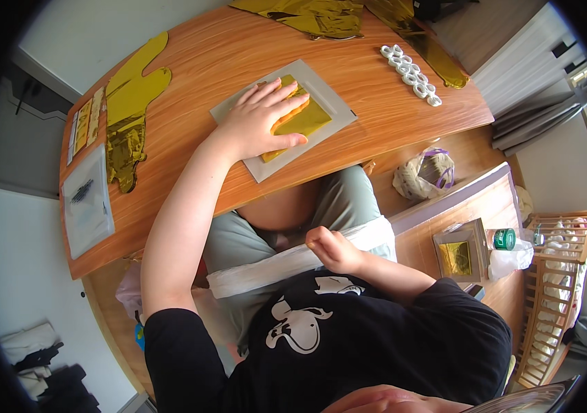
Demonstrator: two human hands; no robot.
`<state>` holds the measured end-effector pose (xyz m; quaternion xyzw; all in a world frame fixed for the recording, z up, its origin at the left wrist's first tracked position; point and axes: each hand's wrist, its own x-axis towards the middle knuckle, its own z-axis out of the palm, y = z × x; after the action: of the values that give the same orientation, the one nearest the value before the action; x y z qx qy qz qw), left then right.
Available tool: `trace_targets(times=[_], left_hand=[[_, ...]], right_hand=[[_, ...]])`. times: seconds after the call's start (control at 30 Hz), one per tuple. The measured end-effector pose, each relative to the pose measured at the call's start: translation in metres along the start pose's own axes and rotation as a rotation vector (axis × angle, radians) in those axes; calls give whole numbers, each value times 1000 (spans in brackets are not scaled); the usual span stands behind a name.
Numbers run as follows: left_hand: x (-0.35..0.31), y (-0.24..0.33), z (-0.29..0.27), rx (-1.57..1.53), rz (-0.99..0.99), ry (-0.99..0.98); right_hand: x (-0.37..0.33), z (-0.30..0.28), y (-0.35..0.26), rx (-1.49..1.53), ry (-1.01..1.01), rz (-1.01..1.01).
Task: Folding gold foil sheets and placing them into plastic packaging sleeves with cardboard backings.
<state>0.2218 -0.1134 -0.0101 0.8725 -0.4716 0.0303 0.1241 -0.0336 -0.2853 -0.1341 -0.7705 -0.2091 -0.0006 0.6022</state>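
Observation:
My left hand (261,118) lies flat with its fingers spread on a folded gold foil sheet (316,120). The foil rests on a frosted translucent flat bag (335,103) near the table's front edge, and my palm hides part of both. Over my lap, my right hand (335,249) is closed in a loose fist. Whether it has anything inside cannot be seen. Just beside that hand, a long white plastic roll or strip (259,273) stretches across my thighs.
Gold foil balloons lie at the table's left (128,96) and far side (314,17). White rings (411,74) sit at the right. Clear bags (87,206) lie front left. A plastic bag (425,173), a side table with a packed foil (455,258) and a wooden crib (548,296) stand right.

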Motion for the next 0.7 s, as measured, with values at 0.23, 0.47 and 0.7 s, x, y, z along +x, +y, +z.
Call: trace_targets(times=[0.23, 0.47, 0.7], left_hand=[[-12, 6, -4, 100, 139, -39], [-38, 32, -24, -17, 282, -140], [-56, 32, -28, -89, 290, -199]], right_hand=[[-7, -38, 33, -115, 343, -136], [10, -88, 35, -141, 528, -278], [47, -101, -32, -545, 245, -336]])
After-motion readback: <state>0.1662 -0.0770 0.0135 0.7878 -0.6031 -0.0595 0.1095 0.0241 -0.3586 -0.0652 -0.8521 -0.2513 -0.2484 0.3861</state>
